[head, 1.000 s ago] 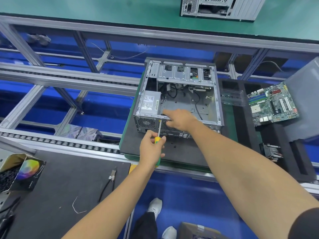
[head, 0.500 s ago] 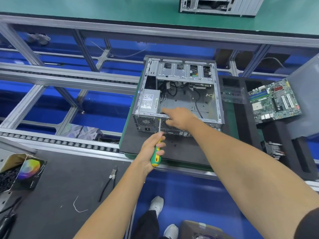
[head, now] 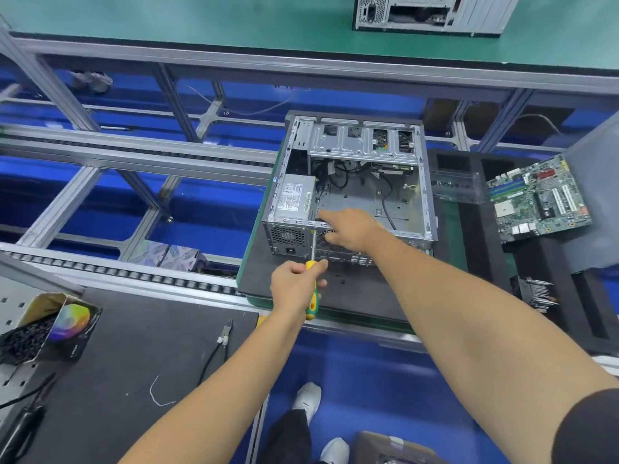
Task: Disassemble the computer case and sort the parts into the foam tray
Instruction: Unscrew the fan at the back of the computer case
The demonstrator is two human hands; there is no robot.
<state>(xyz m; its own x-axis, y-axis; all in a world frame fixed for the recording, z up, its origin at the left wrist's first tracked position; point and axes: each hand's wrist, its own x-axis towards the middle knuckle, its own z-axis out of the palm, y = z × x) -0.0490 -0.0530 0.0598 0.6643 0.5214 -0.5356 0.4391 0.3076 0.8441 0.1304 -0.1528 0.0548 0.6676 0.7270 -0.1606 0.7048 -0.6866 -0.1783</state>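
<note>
An open metal computer case [head: 425, 182] lies on a dark pad, with a grey power supply [head: 294, 197] in its near left corner and loose cables inside. My left hand [head: 294, 288] grips a yellow-and-green screwdriver [head: 312, 298], its tip at the case's rear panel beside the power supply. My right hand [head: 351, 229] rests on the case's near rim, fingers pointing left over the edge toward the power supply. To the right, a black foam tray [head: 475, 236] holds a green motherboard [head: 539, 199] and a heatsink [head: 536, 293].
A second case [head: 425, 11] stands on the green bench at the back. Left of me, a dark mat carries cutters [head: 226, 333], a box of black screws [head: 40, 326] and a cable. Conveyor rails [head: 134, 155] run across over blue floor.
My left hand has shifted its grip on the screwdriver, from the handle's end to wrapped around it. The right hand stays on the case rim.
</note>
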